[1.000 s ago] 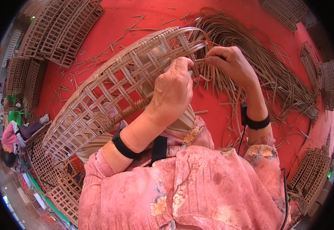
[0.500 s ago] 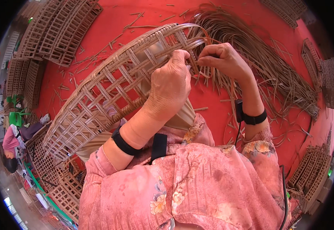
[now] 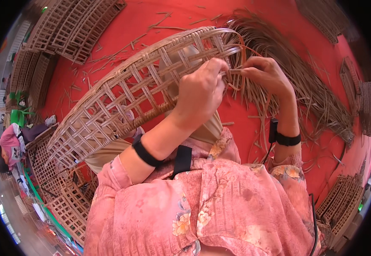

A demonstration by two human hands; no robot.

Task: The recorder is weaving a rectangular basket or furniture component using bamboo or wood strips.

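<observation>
Hands working the rim of an open-weave cane frame

Fingers of both hands are meeting at the upper end of a long, curved, tan frame of woven cane lattice [image 3: 125, 98], which is lying across the person's lap and arching up and away over the red floor [image 3: 151, 38]. The left hand [image 3: 200, 91] is curling over the frame's rim from the near side, its grip closed around the edge strips, knuckles facing the camera. The right hand [image 3: 266, 74] is sitting just beside it, touching the same end of the frame; its thumb and fingertips are pinching together on a thin brown cane strand [image 3: 241, 53] that is looping up over the rim. Whether the strand is passing through the weave cannot be told.

Behind the right hand, a loose heap of long brown cane strands [image 3: 317, 98] is spreading toward the far right of the floor. Each wrist is wearing a black band, and the pink flowered sleeves are filling the lower part of the view. Flat stacks of finished lattice panels [image 3: 70, 25] are lying at the floor's far left corner, with more panels [image 3: 57, 187] along the near left edge.
</observation>
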